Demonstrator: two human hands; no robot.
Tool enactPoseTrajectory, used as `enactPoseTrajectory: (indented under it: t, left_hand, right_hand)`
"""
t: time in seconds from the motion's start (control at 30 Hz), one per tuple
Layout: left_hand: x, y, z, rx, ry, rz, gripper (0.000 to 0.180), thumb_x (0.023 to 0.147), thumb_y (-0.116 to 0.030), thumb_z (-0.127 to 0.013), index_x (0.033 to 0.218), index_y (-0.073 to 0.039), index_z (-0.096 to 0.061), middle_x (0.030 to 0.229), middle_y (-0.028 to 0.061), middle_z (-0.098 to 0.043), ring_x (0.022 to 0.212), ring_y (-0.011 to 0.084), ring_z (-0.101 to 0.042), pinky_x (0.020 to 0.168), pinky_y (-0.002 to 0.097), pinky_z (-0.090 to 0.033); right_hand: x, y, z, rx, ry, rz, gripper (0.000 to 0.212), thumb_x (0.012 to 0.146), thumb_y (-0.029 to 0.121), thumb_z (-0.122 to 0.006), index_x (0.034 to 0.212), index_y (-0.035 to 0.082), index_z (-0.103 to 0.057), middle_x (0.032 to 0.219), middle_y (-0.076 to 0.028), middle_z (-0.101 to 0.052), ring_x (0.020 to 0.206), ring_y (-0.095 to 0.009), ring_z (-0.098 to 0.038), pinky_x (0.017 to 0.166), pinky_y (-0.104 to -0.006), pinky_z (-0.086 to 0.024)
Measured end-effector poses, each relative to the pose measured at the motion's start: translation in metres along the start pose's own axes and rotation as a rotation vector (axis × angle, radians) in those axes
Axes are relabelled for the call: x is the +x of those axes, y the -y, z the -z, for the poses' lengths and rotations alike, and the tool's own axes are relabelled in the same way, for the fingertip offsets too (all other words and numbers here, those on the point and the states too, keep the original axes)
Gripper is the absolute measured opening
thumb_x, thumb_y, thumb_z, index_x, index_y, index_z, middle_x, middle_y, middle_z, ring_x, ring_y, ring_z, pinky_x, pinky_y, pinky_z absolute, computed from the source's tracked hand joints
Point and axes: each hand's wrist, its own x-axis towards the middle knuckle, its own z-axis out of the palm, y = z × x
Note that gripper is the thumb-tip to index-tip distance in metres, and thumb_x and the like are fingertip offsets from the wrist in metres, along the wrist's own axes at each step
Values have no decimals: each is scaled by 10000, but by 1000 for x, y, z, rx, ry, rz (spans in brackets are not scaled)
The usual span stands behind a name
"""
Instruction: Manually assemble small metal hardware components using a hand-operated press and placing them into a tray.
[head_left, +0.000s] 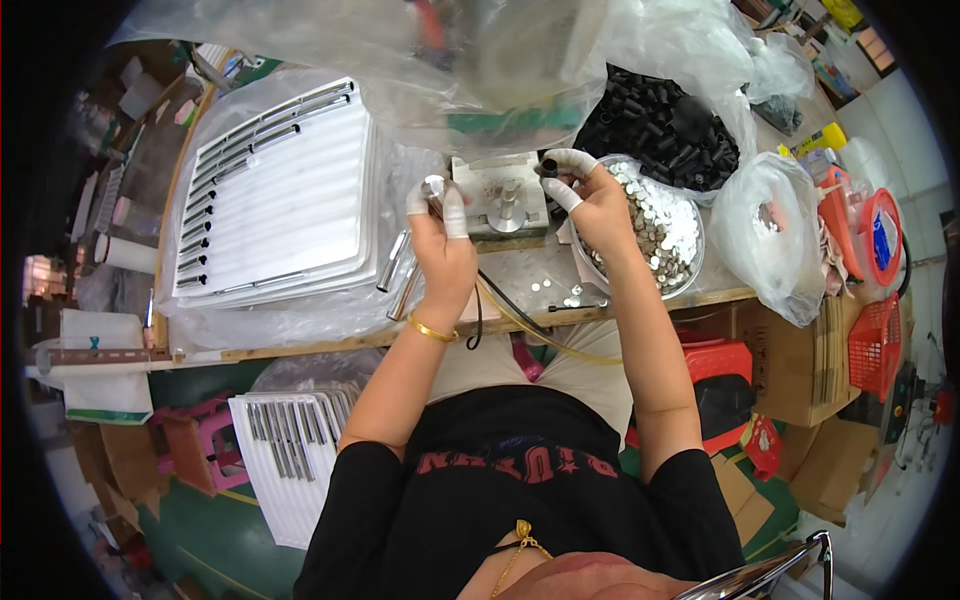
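My left hand (443, 252), white covers on its fingertips, grips a shiny metal tube (434, 188) seen nearly end-on. In my right hand (603, 218), its fingertips also covered in white, a short black sleeve (548, 167) is pinched between thumb and finger. Between the hands sits a metal fixture (476, 178) with an upright round post (507, 205); neither hand appears to touch the post. Just left of my left wrist, loose chrome tubes (393, 262) lie at the table edge. A bowl of small silver discs (672, 262) stands beside my right forearm.
A white foam tray (310, 200) with black-ended chrome tubes lies at left. Black sleeves (665, 130) fill a bag behind the bowl. Clear plastic sheeting (480, 60) hangs over the far side. More tubes rest on a lower foam stack (325, 405). A cable crosses the table's front edge.
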Motion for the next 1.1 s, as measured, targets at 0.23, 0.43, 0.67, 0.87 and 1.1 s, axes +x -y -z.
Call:
enactPoseTrajectory:
  t: [0.23,0.43,0.67,0.87,1.1]
  left_hand:
    - [0,32,8,956,427,-284,398,700,-347,-793,766,-13,-585,755,139,-571,672,299,-571,588,396,-456]
    - [6,40,9,1062,475,-291,356,636,-320,-796,658,-28,-595,709,133,-563,666,329,-550,601,452,-426]
    - [0,36,4,1096,461,-314,367,656,-344,-796,700,-22,-624,695,106,-594,671,291,-567,690,403,-390]
    - [0,35,4,1088,443,-347,349,686,-352,-776,703,-34,-634,694,82,-600,662,260,-557,745,382,-346]
    - [0,35,2,1058,435,-344,342,639,-340,-798,602,-52,-617,648,74,-571,660,252,-540,737,389,-329]
  right_hand:
    - [3,38,-7,-553,197,245,313,776,176,-693,1052,36,-648,859,-124,-618,715,-233,-593,661,-324,-471]
    - [9,38,-35,-1013,305,161,254,736,155,-639,962,42,-655,878,-167,-620,862,-365,-615,755,-431,-499]
    - [-21,19,39,-605,-80,-20,266,777,152,-694,1021,45,-675,929,-172,-658,794,-287,-640,746,-353,-497]
    - [-48,-21,139,-936,-330,-213,177,799,173,-692,943,74,-716,931,-144,-664,783,-279,-639,719,-348,-489]
    - [-48,-24,133,-1178,-162,-163,245,781,209,-704,1006,113,-712,969,-142,-637,873,-310,-611,773,-396,-473]
